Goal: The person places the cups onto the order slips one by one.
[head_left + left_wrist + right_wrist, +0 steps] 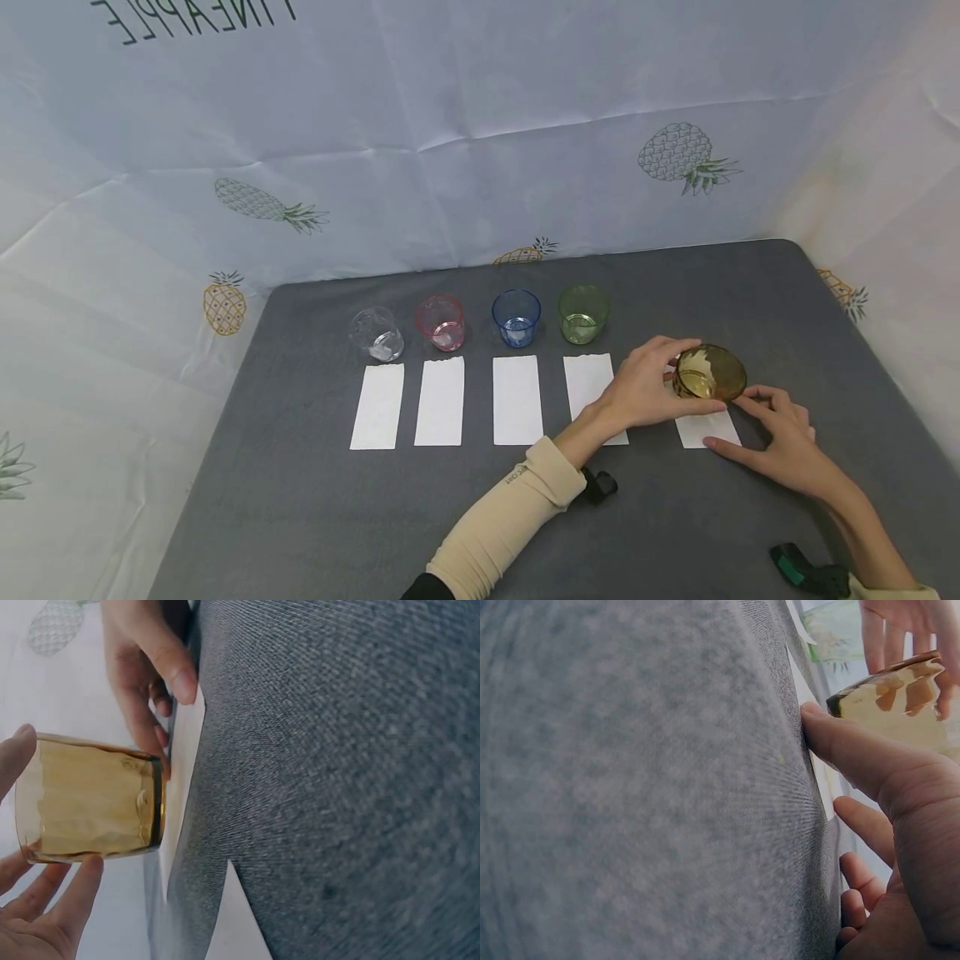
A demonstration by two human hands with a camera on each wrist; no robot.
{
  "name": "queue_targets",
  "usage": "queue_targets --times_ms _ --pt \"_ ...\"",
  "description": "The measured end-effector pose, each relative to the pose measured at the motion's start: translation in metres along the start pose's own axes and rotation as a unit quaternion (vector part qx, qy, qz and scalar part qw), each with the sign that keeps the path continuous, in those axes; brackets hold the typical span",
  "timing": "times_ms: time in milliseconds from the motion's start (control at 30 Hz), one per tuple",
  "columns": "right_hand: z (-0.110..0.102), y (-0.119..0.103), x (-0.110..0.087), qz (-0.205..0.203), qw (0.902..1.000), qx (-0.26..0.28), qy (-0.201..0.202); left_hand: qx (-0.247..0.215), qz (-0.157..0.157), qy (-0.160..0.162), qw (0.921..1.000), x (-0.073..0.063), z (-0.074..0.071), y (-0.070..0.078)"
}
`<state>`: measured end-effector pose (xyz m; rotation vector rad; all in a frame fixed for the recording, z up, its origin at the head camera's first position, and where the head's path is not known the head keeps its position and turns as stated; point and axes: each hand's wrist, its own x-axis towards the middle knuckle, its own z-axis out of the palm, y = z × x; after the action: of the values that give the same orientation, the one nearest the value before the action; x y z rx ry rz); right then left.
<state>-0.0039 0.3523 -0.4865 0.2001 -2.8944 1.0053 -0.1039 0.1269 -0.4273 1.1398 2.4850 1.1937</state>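
My left hand grips an amber glass around its sides. In the left wrist view, the glass is held just above a white paper strip, and its base is close to the paper. My right hand rests at the right side of that strip, thumb and index finger spread and touching its edge. The right wrist view shows the thumb on the paper's edge beside the glass base. Part of the strip is hidden by the glass and left hand.
Behind a row of white strips stand a clear glass, a pink glass, a blue glass and a green glass. My left forearm partly covers one strip. A pineapple-print cloth hangs behind the grey table.
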Motion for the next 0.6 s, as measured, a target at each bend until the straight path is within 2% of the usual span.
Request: queue_targets --times_ms 333,600 --pt "-0.0017 -0.0009 0.0012 0.009 0.9997 0.010 -0.020 0.010 0.007 0.001 0.9999 0.0015 0.0079 -0.0055" --pt "-0.0011 0.0020 0.0007 0.002 0.9997 0.018 -0.015 0.009 0.007 -0.001 0.9999 0.0025 0.0099 -0.0055"
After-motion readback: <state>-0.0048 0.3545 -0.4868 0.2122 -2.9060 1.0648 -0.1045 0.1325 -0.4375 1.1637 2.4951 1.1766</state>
